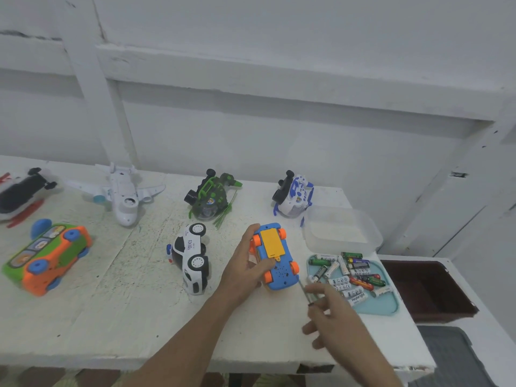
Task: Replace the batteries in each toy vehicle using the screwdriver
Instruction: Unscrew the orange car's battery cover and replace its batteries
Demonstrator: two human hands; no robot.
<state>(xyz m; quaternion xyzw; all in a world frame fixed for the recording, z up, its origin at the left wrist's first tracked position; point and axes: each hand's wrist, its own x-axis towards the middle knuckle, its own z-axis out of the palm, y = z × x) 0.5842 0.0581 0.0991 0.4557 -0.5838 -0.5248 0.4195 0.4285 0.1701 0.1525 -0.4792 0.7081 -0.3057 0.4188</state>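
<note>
Currently the blue car (279, 270) sits wheels-up on the table (139, 317), toward its front-right area, with the yellow battery cover (271, 243) still fitted. The left hand (245, 265) holds the car, thumb across the underside and fingers round the far side. The right hand (333, 319) pinches the screwdriver (305, 291), tip just beside the car's near corner and not yet at the cover tab. This area is blurred, so the exact grip can't be told.

Probable faults, w/ causes:
- Tip slip. If the thin shaft goes in off-axis or w/ low pressure, it may jump out, strip the screw or jab the left thumb, which lies near the tab.
- Car rotation. It likely rests on its roof, so a weak hold lets it turn w/ the driver.
- Lost screw. Once freed, it may roll off the table edge or in among the batteries (349, 277) on the tray (391, 311) just to the right.
</note>
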